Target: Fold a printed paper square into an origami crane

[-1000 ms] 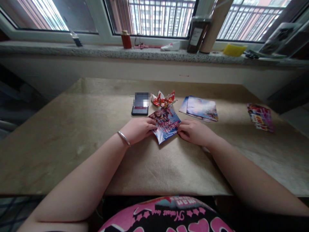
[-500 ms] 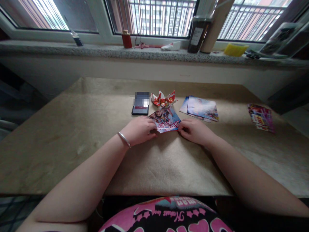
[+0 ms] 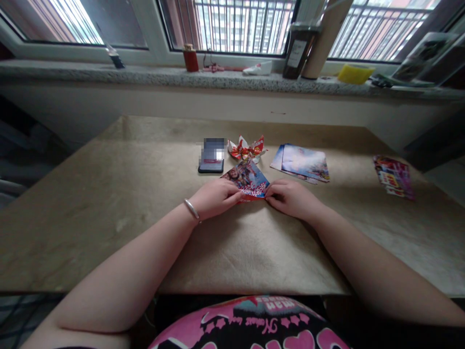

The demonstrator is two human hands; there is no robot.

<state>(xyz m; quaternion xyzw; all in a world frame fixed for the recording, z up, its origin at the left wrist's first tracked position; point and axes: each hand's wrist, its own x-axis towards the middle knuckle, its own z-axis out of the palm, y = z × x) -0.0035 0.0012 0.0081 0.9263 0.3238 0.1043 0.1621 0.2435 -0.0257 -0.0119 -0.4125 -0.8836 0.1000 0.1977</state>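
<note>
A room in a home, apparently a flat, is suggested by the white-framed window (image 3: 154, 29) across the top of the frame, through which a railing (image 3: 381, 34) and the facade of a many-windowed block (image 3: 238, 29) can be seen. On the speckled stone sill (image 3: 152, 75) below it, household odds and ends are lined up, among them a red bottle (image 3: 191, 60) left of upper centre, and a dark lidded container (image 3: 298, 52) and a yellow block (image 3: 355, 74) toward the upper right. The middle of the frame is taken up by a tan-topped table (image 3: 119, 194), set by a pale wall (image 3: 181, 103).
</note>
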